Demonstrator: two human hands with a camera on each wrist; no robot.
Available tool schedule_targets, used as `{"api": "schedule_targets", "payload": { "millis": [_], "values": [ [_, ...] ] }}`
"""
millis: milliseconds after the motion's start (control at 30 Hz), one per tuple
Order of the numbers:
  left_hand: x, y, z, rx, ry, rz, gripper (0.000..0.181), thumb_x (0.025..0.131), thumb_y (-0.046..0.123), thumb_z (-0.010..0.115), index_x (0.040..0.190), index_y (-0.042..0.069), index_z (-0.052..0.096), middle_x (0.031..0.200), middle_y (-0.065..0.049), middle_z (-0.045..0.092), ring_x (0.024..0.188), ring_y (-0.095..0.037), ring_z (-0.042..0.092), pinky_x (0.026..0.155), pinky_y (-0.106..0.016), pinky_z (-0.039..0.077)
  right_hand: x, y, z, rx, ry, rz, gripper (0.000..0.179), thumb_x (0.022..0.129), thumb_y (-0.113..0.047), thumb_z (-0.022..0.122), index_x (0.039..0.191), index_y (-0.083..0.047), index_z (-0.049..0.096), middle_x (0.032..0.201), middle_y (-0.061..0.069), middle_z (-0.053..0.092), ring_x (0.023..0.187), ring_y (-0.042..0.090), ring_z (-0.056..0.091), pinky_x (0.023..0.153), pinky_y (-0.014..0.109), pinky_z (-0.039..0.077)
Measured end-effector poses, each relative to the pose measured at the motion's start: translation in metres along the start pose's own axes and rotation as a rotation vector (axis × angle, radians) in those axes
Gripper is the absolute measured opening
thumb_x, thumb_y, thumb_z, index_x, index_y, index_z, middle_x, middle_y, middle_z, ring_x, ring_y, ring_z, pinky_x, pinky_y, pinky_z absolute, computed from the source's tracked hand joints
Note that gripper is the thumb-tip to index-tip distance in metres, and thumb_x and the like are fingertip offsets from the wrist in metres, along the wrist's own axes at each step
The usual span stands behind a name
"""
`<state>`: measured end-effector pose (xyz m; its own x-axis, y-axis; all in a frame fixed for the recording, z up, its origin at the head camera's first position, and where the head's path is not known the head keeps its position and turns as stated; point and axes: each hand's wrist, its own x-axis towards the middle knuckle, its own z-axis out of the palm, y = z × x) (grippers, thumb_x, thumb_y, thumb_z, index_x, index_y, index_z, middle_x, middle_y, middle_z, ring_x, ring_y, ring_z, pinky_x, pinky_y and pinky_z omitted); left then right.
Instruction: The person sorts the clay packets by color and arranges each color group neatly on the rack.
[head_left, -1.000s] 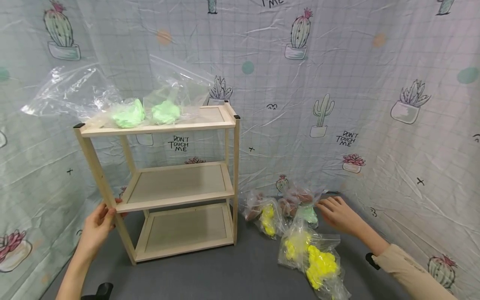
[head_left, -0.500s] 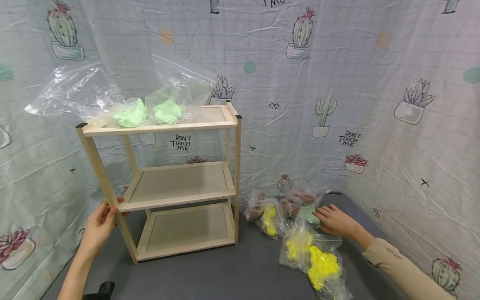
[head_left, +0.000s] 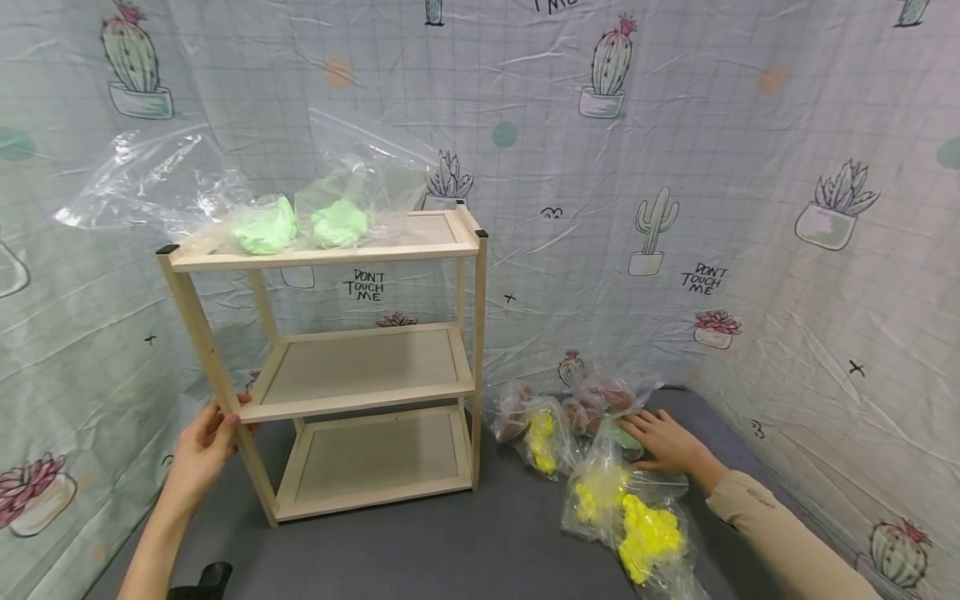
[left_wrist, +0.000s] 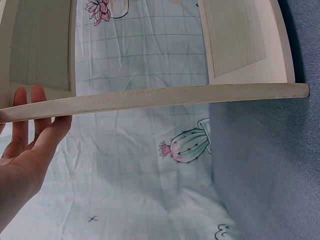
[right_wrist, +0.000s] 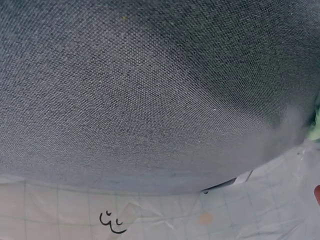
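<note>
A three-tier wooden shelf rack [head_left: 360, 407] stands on the left. My left hand [head_left: 204, 442] grips its front left post [head_left: 201, 333] at the middle board; in the left wrist view, the thumb is in front of the post [left_wrist: 165, 96] and fingers reach behind it. At the right, my right hand [head_left: 663, 442] lies over a clear bag of green clay [head_left: 627, 442], its fingers stretched across it and partly hiding it. Just in front are bags of yellow clay [head_left: 651, 533]. The right wrist view catches only a fingertip [right_wrist: 317, 194] and a bit of green [right_wrist: 315, 127].
Two bags of light green clay [head_left: 339, 223] sit on the top board, their plastic standing up. Bags with reddish-brown lumps [head_left: 611, 393] and another yellow bag [head_left: 542, 442] lie near the back. A cactus-print curtain [head_left: 555, 150] surrounds the dark grey table [head_left: 420, 550].
My right hand has moved left and settled over the green clay bag. The left hand keeps its hold on the post; the whole head view has shifted slightly.
</note>
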<state>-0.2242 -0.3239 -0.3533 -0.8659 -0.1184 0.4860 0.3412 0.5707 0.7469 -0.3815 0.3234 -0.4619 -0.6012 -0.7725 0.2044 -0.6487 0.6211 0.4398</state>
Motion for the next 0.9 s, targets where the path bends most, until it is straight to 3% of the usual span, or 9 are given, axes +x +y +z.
{"api": "schedule_targets", "payload": {
  "millis": [133, 300, 667, 900],
  "values": [
    [0.0004, -0.0001, -0.0002, -0.020, -0.001, 0.003, 0.038, 0.095, 0.020, 0.036, 0.128, 0.003, 0.042, 0.099, 0.035, 0.043, 0.086, 0.018, 0.050, 0.061, -0.010, 0.044, 0.0018, 0.0001, 0.0020, 0.016, -0.037, 0.012, 0.072, 0.074, -0.055, 0.062, 0.128, -0.011, 0.046, 0.121, 0.007, 0.053, 0.106, 0.026, 0.050, 0.076, 0.045, 0.043],
    [0.0005, 0.0001, 0.0001, -0.078, -0.011, 0.005, 0.037, 0.095, 0.019, 0.037, 0.128, 0.003, 0.043, 0.098, 0.035, 0.047, 0.084, 0.016, 0.053, 0.060, -0.010, 0.044, 0.0032, 0.0012, 0.0065, 0.006, -0.022, 0.013, 0.066, 0.076, -0.055, 0.059, 0.125, -0.013, 0.049, 0.117, 0.007, 0.055, 0.103, 0.026, 0.052, 0.076, 0.044, 0.044],
    [-0.0005, 0.0001, 0.0010, -0.054, 0.002, -0.007, 0.035, 0.095, 0.020, 0.037, 0.125, 0.003, 0.044, 0.094, 0.034, 0.049, 0.081, 0.014, 0.055, 0.059, -0.011, 0.045, 0.0101, 0.0012, 0.0014, -0.052, -0.136, -0.004, 0.050, 0.079, -0.036, 0.064, 0.120, -0.011, 0.052, 0.117, 0.011, 0.056, 0.104, 0.028, 0.053, 0.082, 0.043, 0.046],
    [-0.0009, 0.0002, 0.0003, -0.065, 0.002, 0.003, 0.034, 0.095, 0.019, 0.037, 0.125, 0.004, 0.044, 0.094, 0.034, 0.050, 0.082, 0.014, 0.055, 0.059, -0.011, 0.045, 0.0084, 0.0023, -0.0012, -0.030, -0.083, -0.052, 0.041, 0.081, -0.028, 0.063, 0.116, -0.010, 0.054, 0.113, 0.010, 0.057, 0.099, 0.028, 0.054, 0.079, 0.042, 0.046]
  ]
}}
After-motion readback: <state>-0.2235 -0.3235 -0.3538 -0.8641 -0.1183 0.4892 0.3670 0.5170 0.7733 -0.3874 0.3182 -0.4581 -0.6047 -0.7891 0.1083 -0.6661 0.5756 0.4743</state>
